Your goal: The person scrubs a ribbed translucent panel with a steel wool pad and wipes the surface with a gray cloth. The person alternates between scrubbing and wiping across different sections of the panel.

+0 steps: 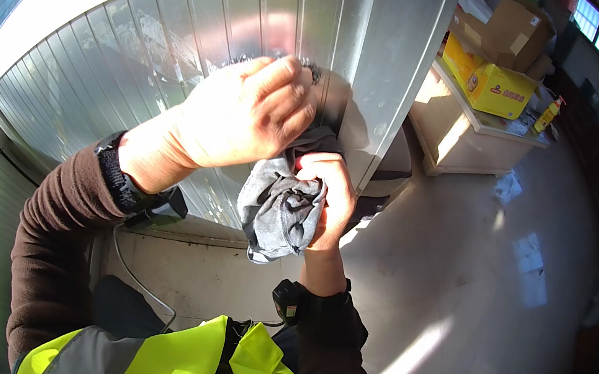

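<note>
My left hand is curled in a fist against a ribbed metal door panel. Dark, wiry edges of what looks like a scouring pad stick out past its knuckles; the rest is hidden under the fingers. Lower and to the right, my right hand grips a bunched grey cloth. The cloth hangs in folds from the fingers, in front of the panel's lower part. Whitish scuffs and residue mark the panel left of my left hand.
A smooth metal door stile borders the panel on the right. Beyond it, a low cabinet carries a yellow carton, an open cardboard box and a yellow pump bottle. Cables run from devices at both wrists.
</note>
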Available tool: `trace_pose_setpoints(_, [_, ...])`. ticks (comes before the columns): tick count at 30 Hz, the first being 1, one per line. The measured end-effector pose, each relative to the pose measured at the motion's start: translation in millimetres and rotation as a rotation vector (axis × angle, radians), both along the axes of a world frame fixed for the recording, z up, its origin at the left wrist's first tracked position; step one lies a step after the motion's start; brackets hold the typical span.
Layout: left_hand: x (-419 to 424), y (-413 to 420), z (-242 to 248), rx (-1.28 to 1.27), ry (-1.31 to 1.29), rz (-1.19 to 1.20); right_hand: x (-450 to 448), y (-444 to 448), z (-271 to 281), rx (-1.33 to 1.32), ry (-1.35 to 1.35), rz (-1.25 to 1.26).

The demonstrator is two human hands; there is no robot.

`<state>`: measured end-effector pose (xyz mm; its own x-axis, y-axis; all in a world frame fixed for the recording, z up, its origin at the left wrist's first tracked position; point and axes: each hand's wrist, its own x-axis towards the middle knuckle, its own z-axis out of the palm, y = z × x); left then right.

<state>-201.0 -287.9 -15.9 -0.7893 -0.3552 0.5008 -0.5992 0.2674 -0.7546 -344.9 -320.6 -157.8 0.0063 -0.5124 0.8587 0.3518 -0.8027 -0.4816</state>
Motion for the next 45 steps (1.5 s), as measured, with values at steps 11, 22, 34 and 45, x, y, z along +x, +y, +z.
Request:
trace_pose_setpoints(11, [-32,-1,5,-0.057,-0.117,-0.073,-22,9,5,-0.049,-0.047,-0.047])
trace_pose_setpoints(22, [-44,-6,40,-0.06,-0.148,0.139,-37,-18,-16,0.246,-0.128,-0.121])
trace_pose_setpoints(34, [-33,-15,17,0.03,-0.192,0.094,-48,-36,-33,0.488,0.068,-0.218])
trace_pose_setpoints(45, [-32,-16,-53,0.243,-0.226,-0.045,-60,-42,-42,0.378,0.115,-0.196])
